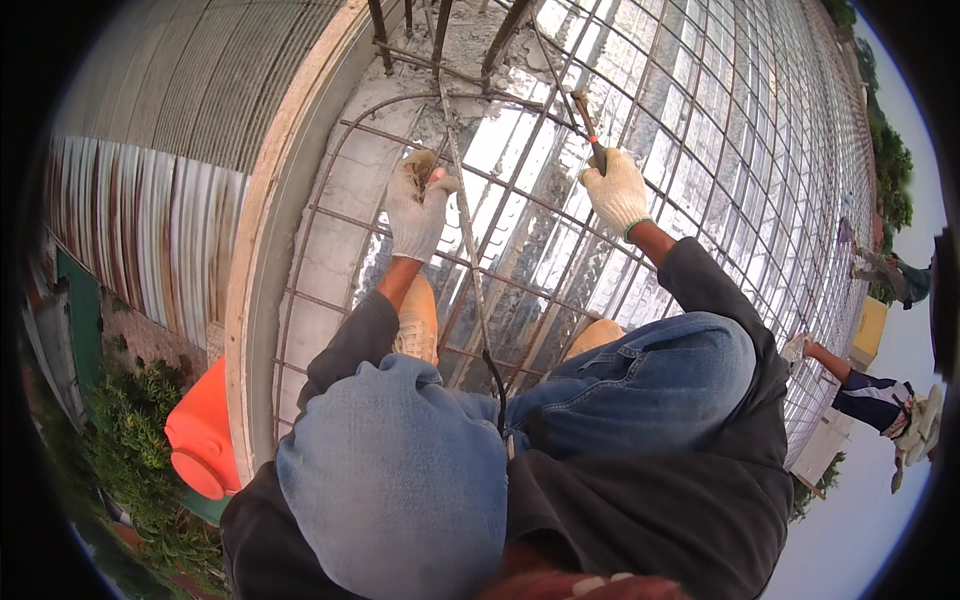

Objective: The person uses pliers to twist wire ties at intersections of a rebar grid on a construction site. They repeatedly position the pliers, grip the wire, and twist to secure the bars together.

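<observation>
I squat over a grid of steel rebar (520, 188) on shiny metal decking (500, 225). My left hand (416, 208), in a cream knitted glove, is closed above the bars near the left edge. Its fingers curl inward, and whatever they hold is hidden. My right hand (617, 192), gloved alike, grips the black handle of a hand tool (592, 135) with an orange-red band and a rusty brown end pointing away from me. The tool's exact kind is unclear. Between my hands a long cable-like line (465, 215) runs down toward my legs.
Upright rebar stubs (440, 40) stand at the far end. Wooden formwork (262, 200) borders the left edge, with corrugated sheets (140, 225) and an orange tank (205, 430) beyond and below. Two people (875, 400) are at the mesh's right edge. My boot (417, 320) rests among the bars.
</observation>
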Tool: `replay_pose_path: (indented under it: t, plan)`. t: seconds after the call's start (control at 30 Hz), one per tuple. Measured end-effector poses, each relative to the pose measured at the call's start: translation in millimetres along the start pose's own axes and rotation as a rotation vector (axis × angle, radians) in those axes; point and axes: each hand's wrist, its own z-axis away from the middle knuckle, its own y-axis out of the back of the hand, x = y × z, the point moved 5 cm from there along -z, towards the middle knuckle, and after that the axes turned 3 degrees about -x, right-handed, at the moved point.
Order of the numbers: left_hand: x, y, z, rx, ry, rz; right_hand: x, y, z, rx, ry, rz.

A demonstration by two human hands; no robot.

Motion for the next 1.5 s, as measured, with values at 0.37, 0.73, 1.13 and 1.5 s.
replay_pose_path:
  t: [0.37, 0.73, 1.13, 1.5]
  plan:
    - [17.5, -9.4, 4.4, 0.006, -0.114, -0.147, -11.3, -32.2, 28.8, 0.047, 0.036, -0.092]
    - [7.7, -5.2, -2.9, 0.01, -0.066, -0.059, 22.0, -8.5, 2.3, 0.017, -0.005, -0.22]
    - [55.8, -42.5, 33.7, -0.173, 0.125, 0.346, -46.1, 20.9, 69.4, -0.064, 0.071, -0.483]
    - [39.6, -62.0, 78.9, -0.28, 0.372, 0.373, -67.4, 0.4, 120.9, -0.588, 0.125, -0.35]
